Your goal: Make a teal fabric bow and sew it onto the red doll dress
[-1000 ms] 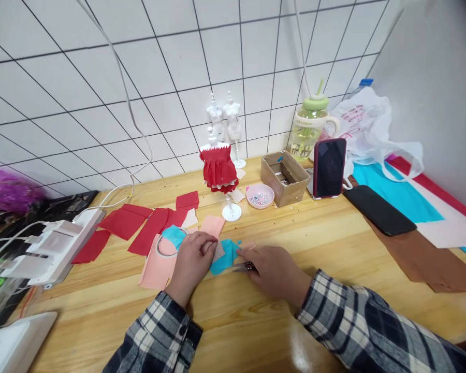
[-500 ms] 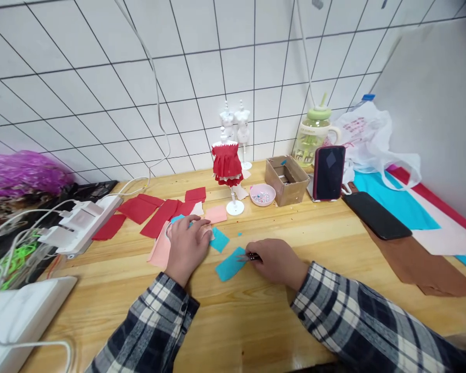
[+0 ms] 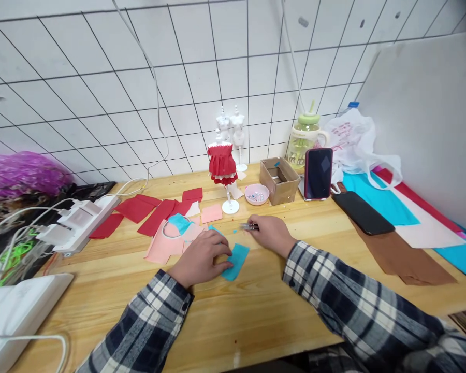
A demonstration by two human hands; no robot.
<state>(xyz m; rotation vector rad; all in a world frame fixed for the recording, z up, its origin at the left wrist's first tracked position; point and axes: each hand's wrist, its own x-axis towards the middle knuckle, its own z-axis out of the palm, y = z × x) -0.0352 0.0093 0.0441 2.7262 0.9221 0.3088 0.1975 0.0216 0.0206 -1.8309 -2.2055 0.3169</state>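
Observation:
My left hand (image 3: 202, 257) lies low over the table with its thumb and fingers apart, at the left edge of a small blue fabric piece (image 3: 238, 259). The thumb tip touches that piece. Another bit of blue cloth (image 3: 213, 228) peeks out behind the fingers. My right hand (image 3: 272, 234) is closed around small thread snips (image 3: 250, 226), whose tips point left, close to a tiny blue scrap (image 3: 235, 231). Left of the left hand, pink fabric (image 3: 160, 246) lies under a thin ring (image 3: 164, 228) and a blue piece (image 3: 179, 223).
Red fabric pieces (image 3: 158, 217) lie at the back left beside a power strip (image 3: 89, 223). A mini dress form (image 3: 230, 207) in a red ruffled dress stands behind, near a pink bead dish (image 3: 257, 195), a cardboard box (image 3: 280, 181), an upright phone (image 3: 318, 173) and a black phone (image 3: 363, 211).
My left hand has moved right, off the pink fabric, to the blue piece. My right hand has lifted the snips away from that piece toward the back.

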